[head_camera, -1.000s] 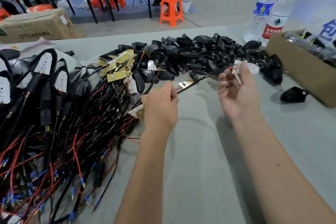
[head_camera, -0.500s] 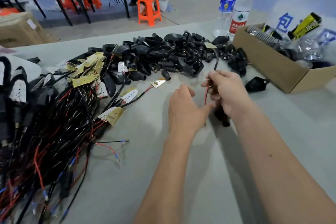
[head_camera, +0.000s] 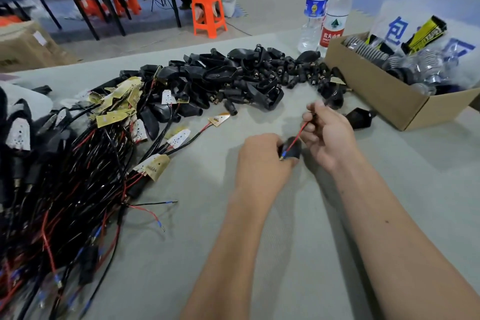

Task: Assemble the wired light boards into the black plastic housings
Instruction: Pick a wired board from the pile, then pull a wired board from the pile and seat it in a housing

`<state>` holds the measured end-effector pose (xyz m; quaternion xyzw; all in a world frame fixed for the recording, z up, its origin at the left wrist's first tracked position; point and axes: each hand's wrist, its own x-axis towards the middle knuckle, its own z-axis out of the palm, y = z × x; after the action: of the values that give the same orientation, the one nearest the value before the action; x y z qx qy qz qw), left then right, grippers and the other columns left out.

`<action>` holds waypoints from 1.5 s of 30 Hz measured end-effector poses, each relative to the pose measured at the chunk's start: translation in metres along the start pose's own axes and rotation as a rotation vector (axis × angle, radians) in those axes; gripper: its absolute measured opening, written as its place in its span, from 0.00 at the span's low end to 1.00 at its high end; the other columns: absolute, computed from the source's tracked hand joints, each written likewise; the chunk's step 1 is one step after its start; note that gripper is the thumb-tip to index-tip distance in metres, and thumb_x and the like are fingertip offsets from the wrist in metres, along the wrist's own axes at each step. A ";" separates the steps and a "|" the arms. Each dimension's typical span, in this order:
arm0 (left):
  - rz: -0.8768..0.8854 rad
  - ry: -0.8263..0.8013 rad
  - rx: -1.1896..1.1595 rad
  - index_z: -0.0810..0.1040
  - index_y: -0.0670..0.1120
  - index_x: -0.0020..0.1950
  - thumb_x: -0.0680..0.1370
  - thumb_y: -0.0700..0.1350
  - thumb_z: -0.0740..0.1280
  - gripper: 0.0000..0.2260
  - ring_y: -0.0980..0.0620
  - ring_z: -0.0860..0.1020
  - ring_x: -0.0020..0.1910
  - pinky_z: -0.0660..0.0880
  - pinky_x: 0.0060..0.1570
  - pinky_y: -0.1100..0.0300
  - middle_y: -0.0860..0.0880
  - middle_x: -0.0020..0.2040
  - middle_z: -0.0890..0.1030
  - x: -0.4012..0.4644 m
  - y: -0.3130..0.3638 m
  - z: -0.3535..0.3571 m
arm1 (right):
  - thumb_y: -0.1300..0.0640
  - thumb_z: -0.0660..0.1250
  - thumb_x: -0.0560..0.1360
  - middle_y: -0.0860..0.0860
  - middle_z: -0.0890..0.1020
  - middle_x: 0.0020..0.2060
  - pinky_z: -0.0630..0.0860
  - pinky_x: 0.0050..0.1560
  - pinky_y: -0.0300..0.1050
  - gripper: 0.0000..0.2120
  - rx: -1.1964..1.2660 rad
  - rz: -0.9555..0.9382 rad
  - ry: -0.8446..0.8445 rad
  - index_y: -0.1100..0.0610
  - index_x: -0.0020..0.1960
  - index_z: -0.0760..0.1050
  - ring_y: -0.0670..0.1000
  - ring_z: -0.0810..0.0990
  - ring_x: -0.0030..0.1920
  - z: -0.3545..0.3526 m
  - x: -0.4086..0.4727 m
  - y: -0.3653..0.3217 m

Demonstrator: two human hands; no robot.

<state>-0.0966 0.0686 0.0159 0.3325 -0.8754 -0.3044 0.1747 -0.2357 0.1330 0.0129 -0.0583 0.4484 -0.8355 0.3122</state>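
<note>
At the far left a tangle of black and red wires (head_camera: pixel 65 189) sprawls over the grey table (head_camera: pixel 298 254) and runs off the left and bottom edges, so its full extent cannot be seen; small white and yellow light boards (head_camera: pixel 158 167) lie at its near edge, with more half buried deeper in the tangle. Behind it, toward the middle, a heap of black plastic housings (head_camera: pixel 220 78) stretches across the table — individual shapes blur together there. The left hand (head_camera: pixel 262 161) has its fingers curled around a black housing (head_camera: pixel 293 149), most of which is hidden behind the knuckles. A red wire (head_camera: pixel 296 138) runs from that housing up to the right hand (head_camera: pixel 330 135), which pinches it between thumb and fingers; the board on that wire is not clearly visible. Just beyond the right hand one loose housing (head_camera: pixel 359 117) lies beside a cardboard box (head_camera: pixel 384 96) — its contents, metallic and glassy parts, are hard to identify and the box is cut by the right edge. Two water bottles (head_camera: pixel 330 8) stand behind it.
</note>
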 end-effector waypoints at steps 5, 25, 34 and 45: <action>-0.133 0.073 -0.264 0.80 0.50 0.48 0.79 0.48 0.72 0.03 0.52 0.84 0.34 0.81 0.41 0.54 0.49 0.37 0.86 -0.003 -0.050 -0.045 | 0.66 0.65 0.81 0.55 0.81 0.36 0.70 0.29 0.34 0.05 0.041 0.043 -0.194 0.60 0.47 0.75 0.47 0.76 0.32 0.035 -0.012 0.021; -0.446 0.307 -1.001 0.79 0.35 0.53 0.85 0.36 0.62 0.07 0.49 0.86 0.35 0.82 0.37 0.63 0.45 0.46 0.83 -0.007 -0.103 -0.084 | 0.68 0.58 0.85 0.56 0.86 0.39 0.79 0.39 0.39 0.08 -0.123 -0.162 -0.148 0.58 0.50 0.69 0.50 0.82 0.35 0.083 -0.032 0.082; -0.439 0.275 -1.080 0.78 0.33 0.58 0.85 0.37 0.62 0.09 0.50 0.85 0.35 0.84 0.42 0.61 0.46 0.44 0.83 -0.010 -0.094 -0.083 | 0.70 0.64 0.81 0.60 0.85 0.41 0.82 0.43 0.40 0.07 -0.200 -0.124 -0.177 0.60 0.48 0.73 0.52 0.84 0.37 0.084 -0.037 0.089; -0.263 0.129 -0.717 0.83 0.43 0.48 0.78 0.45 0.75 0.06 0.50 0.86 0.35 0.79 0.36 0.64 0.49 0.36 0.86 -0.018 -0.109 -0.093 | 0.60 0.79 0.71 0.50 0.83 0.33 0.74 0.30 0.45 0.08 -0.653 -0.263 -0.163 0.57 0.45 0.81 0.49 0.78 0.32 0.083 -0.036 0.099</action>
<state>0.0156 -0.0221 0.0136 0.3782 -0.6504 -0.5895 0.2940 -0.1288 0.0543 -0.0092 -0.2787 0.6538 -0.6739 0.2020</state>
